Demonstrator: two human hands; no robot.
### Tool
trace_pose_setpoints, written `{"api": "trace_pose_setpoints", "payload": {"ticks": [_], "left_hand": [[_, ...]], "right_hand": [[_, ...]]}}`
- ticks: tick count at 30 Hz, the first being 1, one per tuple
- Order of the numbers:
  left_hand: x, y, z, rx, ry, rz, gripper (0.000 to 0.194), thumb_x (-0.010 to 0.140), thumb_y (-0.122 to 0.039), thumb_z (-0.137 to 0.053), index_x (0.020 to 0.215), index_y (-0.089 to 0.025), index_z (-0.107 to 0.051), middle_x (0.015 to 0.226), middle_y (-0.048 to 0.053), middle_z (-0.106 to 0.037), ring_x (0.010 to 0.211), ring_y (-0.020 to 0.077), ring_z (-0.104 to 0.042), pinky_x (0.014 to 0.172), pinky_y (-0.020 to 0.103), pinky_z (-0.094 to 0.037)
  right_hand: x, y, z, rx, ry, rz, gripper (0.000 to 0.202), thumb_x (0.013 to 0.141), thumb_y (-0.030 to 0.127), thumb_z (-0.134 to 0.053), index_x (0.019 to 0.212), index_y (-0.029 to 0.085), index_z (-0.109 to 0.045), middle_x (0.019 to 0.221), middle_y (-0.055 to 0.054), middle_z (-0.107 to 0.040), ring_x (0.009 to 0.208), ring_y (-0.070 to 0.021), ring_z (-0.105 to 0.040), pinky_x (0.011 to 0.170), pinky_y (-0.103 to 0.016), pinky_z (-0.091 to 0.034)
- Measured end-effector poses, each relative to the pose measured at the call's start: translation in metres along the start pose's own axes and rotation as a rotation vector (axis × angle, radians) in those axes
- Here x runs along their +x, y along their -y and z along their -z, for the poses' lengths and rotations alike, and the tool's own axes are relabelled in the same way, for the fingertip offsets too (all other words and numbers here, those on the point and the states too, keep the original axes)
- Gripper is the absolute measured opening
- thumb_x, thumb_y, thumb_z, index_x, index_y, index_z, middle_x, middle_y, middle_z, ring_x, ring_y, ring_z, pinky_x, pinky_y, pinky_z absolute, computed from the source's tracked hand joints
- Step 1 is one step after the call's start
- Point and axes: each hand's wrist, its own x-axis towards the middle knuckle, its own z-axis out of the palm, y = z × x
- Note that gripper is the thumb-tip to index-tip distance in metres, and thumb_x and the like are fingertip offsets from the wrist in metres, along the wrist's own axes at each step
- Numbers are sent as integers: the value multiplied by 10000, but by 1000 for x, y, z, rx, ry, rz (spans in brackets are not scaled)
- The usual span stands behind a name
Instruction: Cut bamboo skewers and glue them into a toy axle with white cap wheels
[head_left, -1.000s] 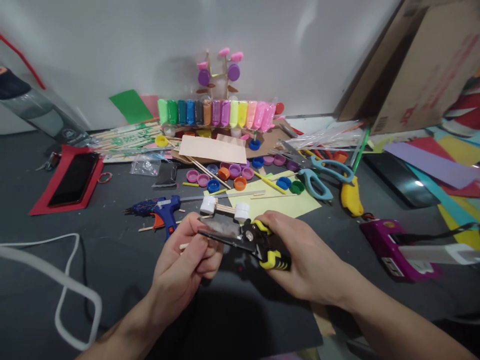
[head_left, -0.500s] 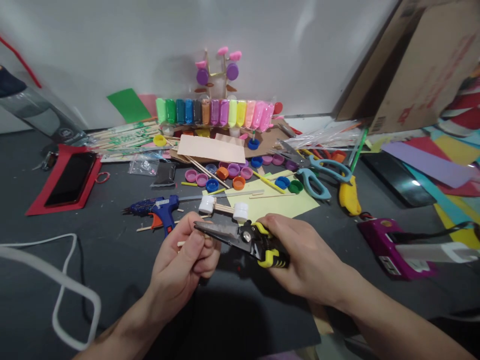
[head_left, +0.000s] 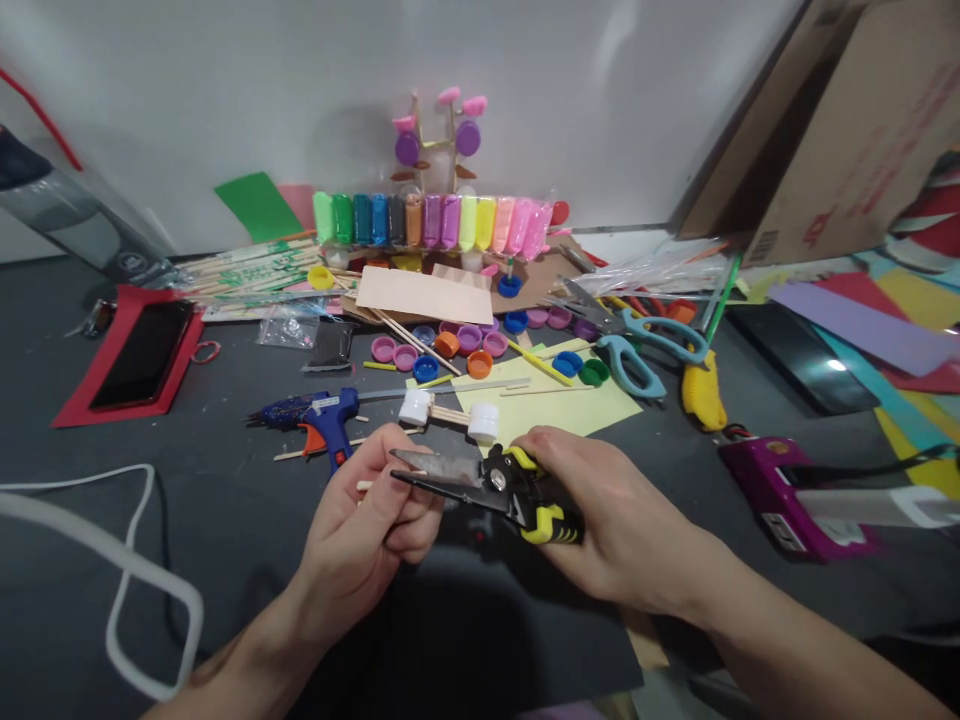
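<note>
My right hand (head_left: 607, 510) is wrapped round the black and yellow handles of a pair of cutting snips (head_left: 496, 482). The blades point left and stand slightly apart at my left fingertips. My left hand (head_left: 379, 510) pinches a thin wooden stick (head_left: 364, 487); its pale end pokes out beside the thumb, and a bit of wood shows between the blades. Most of the stick is hidden by my fingers. Just beyond the blades lies a piece made of wooden sticks with white caps (head_left: 482, 422) at its ends.
A blue glue gun (head_left: 322, 412) lies to the left. Coloured bottle caps (head_left: 469, 338), light-blue scissors (head_left: 634, 355) and yellow paper (head_left: 540, 408) are behind my hands. Clay packets (head_left: 431, 222) stand at the wall. At right sits a purple box with cables (head_left: 780, 500); a white cable (head_left: 150, 570) loops at left.
The snips' blades have parted a little, and a bit of wood now shows between them. My left hand keeps its pinch, almost in the same place.
</note>
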Motion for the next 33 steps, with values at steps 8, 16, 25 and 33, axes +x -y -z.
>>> {"api": "trace_pose_setpoints", "payload": {"ticks": [8, 16, 25, 33], "left_hand": [[3, 0, -1, 73, -19, -64, 225, 902, -346, -646, 749, -218, -543, 512, -108, -250, 418, 37, -158, 395, 112, -230], [5, -4, -3, 148, -188, -28, 263, 798, -315, -762, 748, -211, -526, 561, -69, -571, 357, 0, -247, 363, 96, -228], [6, -4, -2, 251, -226, -85, 242, 811, -243, -744, 736, -185, -522, 732, 1, -732, 326, -15, -336, 346, 96, -251], [6, 2, 0, 342, -310, -219, 105, 771, -227, -797, 750, -210, -695, 602, -34, -643, 380, 16, -413, 365, 107, -300]], "right_hand": [[5, 2, -2, 106, -20, -53, 282, 739, 148, -515, 1020, 165, -505, 845, -76, -642, 725, -218, -596, 640, -318, -479], [6, 1, -4, 226, 61, -203, 320, 691, 157, -574, 1003, 191, -509, 890, -73, -633, 771, -225, -577, 677, -336, -462], [8, 0, -2, 287, 82, -273, 373, 664, 92, -575, 1018, 192, -515, 927, -64, -631, 811, -226, -577, 710, -331, -448], [6, -2, -1, 207, 67, -204, 412, 688, 166, -588, 1093, 171, -514, 1003, -104, -664, 877, -258, -629, 755, -364, -493]]}}
